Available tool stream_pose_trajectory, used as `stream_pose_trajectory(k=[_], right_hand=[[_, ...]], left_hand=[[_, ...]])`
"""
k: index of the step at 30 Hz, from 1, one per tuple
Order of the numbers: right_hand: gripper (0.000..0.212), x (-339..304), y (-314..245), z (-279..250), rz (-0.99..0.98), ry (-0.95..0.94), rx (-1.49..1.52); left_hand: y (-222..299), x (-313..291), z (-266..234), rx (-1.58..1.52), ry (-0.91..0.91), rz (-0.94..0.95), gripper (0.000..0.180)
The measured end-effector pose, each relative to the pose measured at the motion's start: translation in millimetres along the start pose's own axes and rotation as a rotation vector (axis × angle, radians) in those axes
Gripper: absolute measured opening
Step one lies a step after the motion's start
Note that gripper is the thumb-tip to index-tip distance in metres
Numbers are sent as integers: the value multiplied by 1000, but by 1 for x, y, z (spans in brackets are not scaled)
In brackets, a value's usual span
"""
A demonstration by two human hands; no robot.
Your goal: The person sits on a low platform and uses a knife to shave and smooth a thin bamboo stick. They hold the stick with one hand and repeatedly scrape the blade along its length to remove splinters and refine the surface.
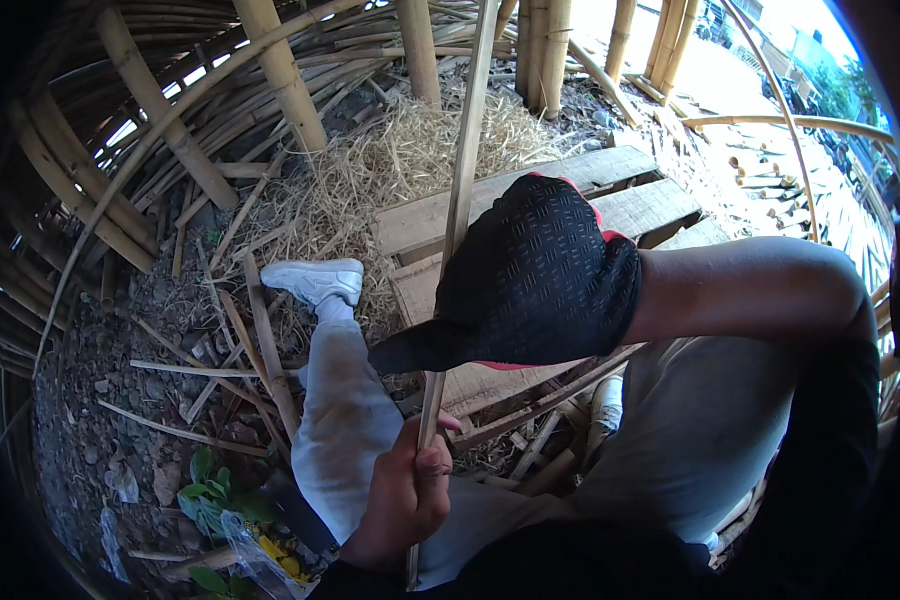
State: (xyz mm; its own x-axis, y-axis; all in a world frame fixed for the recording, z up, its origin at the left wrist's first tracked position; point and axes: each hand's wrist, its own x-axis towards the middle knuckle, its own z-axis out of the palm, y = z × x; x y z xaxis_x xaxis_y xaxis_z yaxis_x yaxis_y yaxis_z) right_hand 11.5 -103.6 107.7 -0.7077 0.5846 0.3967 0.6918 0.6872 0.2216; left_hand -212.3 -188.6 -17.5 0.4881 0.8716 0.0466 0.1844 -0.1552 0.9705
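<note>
A long, thin bamboo strip [465, 140] stands lengthwise before me, running from the top of the view down to my lap. My left hand [406, 490] is bare and closed round its lower part, the thumb lying along it. Higher up, my right hand [535, 275], in a black textured glove with red edges, is closed against the strip. One dark gloved finger or thumb sticks out to the left across it; the other fingers are mostly hidden. Behind the hands lies a slatted wooden pallet [610, 210], partly covered by the glove and forearm.
Straw [410, 150] is heaped beyond the pallet. Bamboo posts [285, 80] and stacked poles rise at the left and back. Loose sticks [265, 350] lie beside my white shoe [315, 280]. A dark flat object [300, 512], leaves [205, 495] and plastic are at lower left. Cut bamboo pieces [765, 180] lie at right.
</note>
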Motion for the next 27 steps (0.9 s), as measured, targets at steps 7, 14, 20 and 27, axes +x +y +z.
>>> stream_pose_trajectory(k=[7, 14, 20, 27], right_hand=[[34, 3, 16, 6, -274, 239, 72], [42, 2, 31, -8, -322, 204, 96], [28, -8, 92, -9, -27, 76, 32], [73, -37, 131, 12, 701, -461, 29]], left_hand=[[4, -5, -5, -311, -48, -69, 59], [-14, 8, -6, -618, -158, -118, 60], [-15, 16, -8, -660, -129, -174, 56], [-17, 20, -5, -766, -141, -220, 50]])
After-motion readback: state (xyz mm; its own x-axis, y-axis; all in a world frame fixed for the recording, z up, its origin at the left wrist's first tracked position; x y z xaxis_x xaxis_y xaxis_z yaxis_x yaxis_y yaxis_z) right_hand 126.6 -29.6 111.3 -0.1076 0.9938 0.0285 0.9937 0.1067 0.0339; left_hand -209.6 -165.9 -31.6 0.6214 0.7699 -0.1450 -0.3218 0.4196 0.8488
